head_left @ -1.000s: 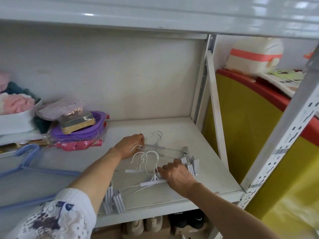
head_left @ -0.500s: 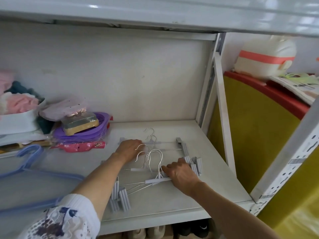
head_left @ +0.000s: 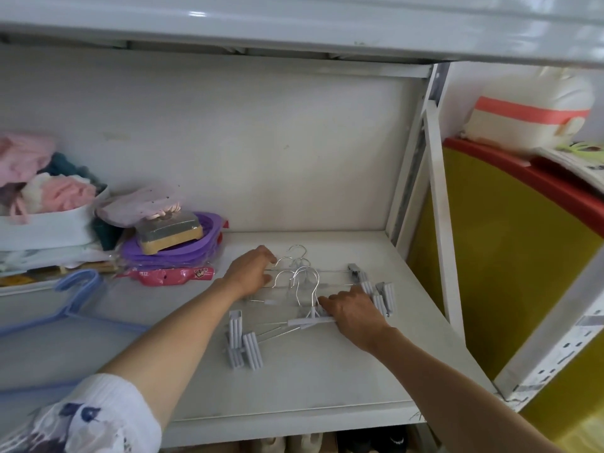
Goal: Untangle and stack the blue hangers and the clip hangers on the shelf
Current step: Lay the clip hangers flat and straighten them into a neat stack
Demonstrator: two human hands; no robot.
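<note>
Several pale grey clip hangers (head_left: 304, 291) with metal hooks lie overlapped on the white shelf (head_left: 327, 380), their clips fanned out at the lower left (head_left: 243, 343) and at the right (head_left: 380, 294). My left hand (head_left: 250, 273) rests on the left ends of the back hangers, fingers curled near the hooks. My right hand (head_left: 351, 310) presses on the bar of the front hanger. Blue hangers (head_left: 70, 308) lie flat on the shelf's left side, apart from both hands.
A purple packet pile (head_left: 183, 250) topped by a sponge, a red packet (head_left: 170, 275) and a white box of pink cloth (head_left: 49, 220) crowd the back left. The shelf's upright post (head_left: 438, 204) stands at the right, with a yellow and red cabinet (head_left: 510, 243) beyond.
Both hands have nudged the clip hangers closer together. The left hand has shifted slightly along the back hangers, and the view has moved a little.
</note>
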